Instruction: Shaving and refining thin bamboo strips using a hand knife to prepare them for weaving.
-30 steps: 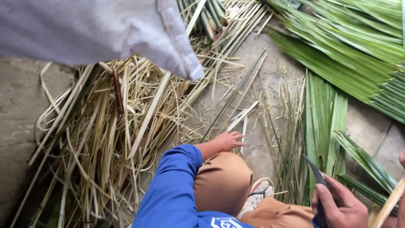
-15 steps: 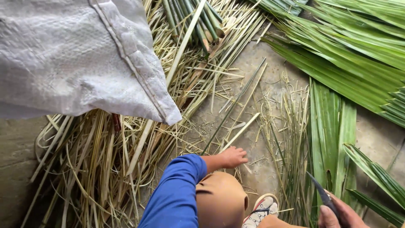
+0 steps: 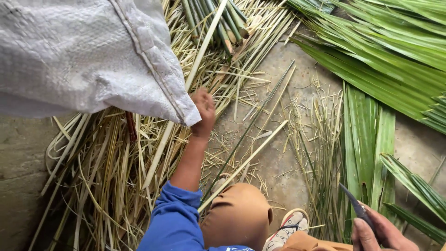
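- At about five o'clock, the right hand (image 3: 378, 232) is clenched around a dark knife (image 3: 355, 207), blade pointing up and away toward the green leaf strips (image 3: 367, 139) lying flat on the floor (image 3: 274, 162).
- Near six o'clock sit a bent knee (image 3: 237, 214) in tan trousers and a pale shoe (image 3: 288, 227); the blade is close to both, so a slip of the grip could nick the leg or foot.
- The left hand (image 3: 204, 111), at the centre, is closed at the corner of the white woven sack (image 3: 83, 56); I cannot tell whether it grips cloth or a stalk.
- Dry straw (image 3: 102, 162) spreads under the sack from seven to eleven o'clock; stiff splinters could scratch the bare forearm.
- At one o'clock, fresh palm fronds (image 3: 385, 46) pile up.
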